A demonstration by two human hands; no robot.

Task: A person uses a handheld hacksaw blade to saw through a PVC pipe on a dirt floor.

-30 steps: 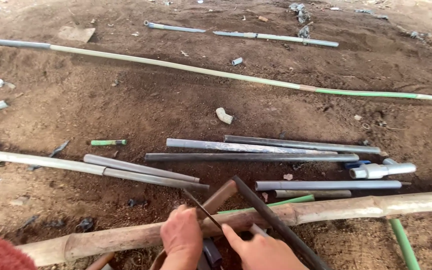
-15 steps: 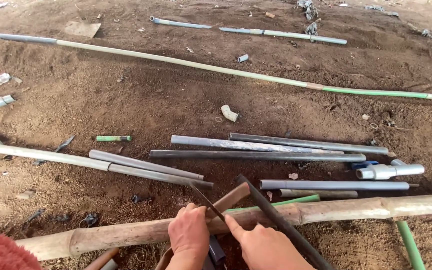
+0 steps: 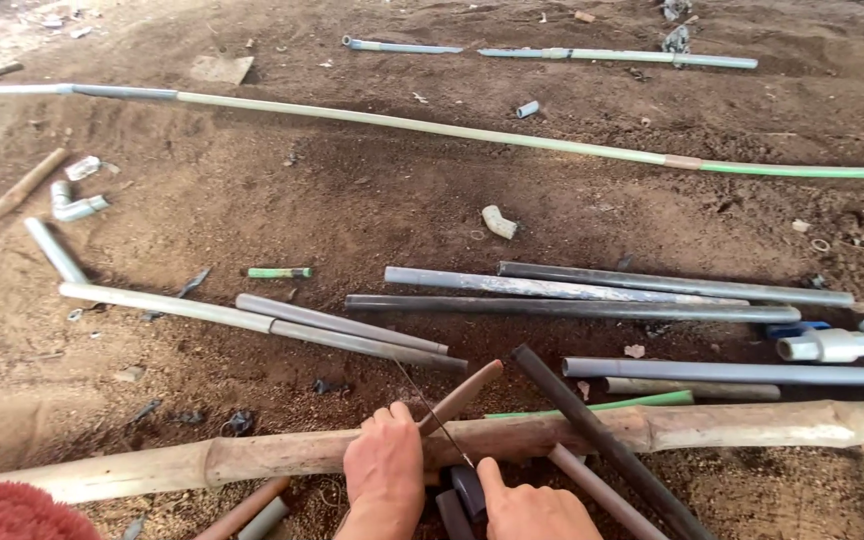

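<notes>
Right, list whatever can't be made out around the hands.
Head view only:
- Left hand: what it grips on the bamboo pole is covered by its own fingers.
- Right hand: cut off by the bottom edge; its grip is hidden.
- Thin blade: too slim to identify.
- Dark pipe: lower end runs out of frame.

Bare dirt floor (image 3: 372, 200). A long bamboo pole (image 3: 752, 425) lies across the near side. Grey pipes (image 3: 572, 305) lie parallel at centre and right. A long thin green-and-white pipe (image 3: 452, 128) crosses the far side. A white elbow fitting (image 3: 498, 221) lies mid-floor; a short green pipe piece (image 3: 278, 272) lies left of centre.
</notes>
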